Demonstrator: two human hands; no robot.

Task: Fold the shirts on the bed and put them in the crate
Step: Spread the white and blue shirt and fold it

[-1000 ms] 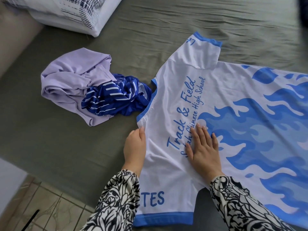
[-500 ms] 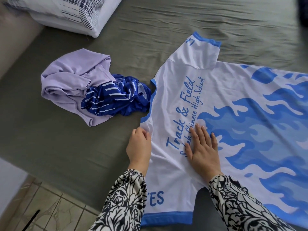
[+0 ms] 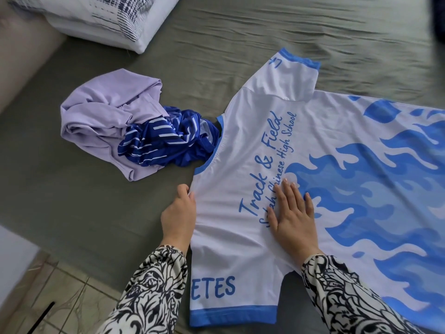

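A white shirt (image 3: 240,145) with blue flames and blue lettering lies spread flat on the bed, collar to the left. My left hand (image 3: 179,216) pinches its near shoulder edge just below the collar. My right hand (image 3: 292,216) rests flat, fingers apart, on the lettering at the chest. To the left, a crumpled lilac shirt (image 3: 101,119) lies bunched together with a dark blue striped shirt (image 3: 168,143) that touches the white shirt's collar. No crate is in view.
The bed has a grey-green sheet (image 3: 72,201). A white pillow with dark print (image 3: 113,18) lies at the back left. A tiled floor (image 3: 67,292) shows beyond the bed's near left edge.
My left hand has curled onto the shirt's shoulder edge and gripped it, shifting slightly right. My right hand has stayed flat on the chest.
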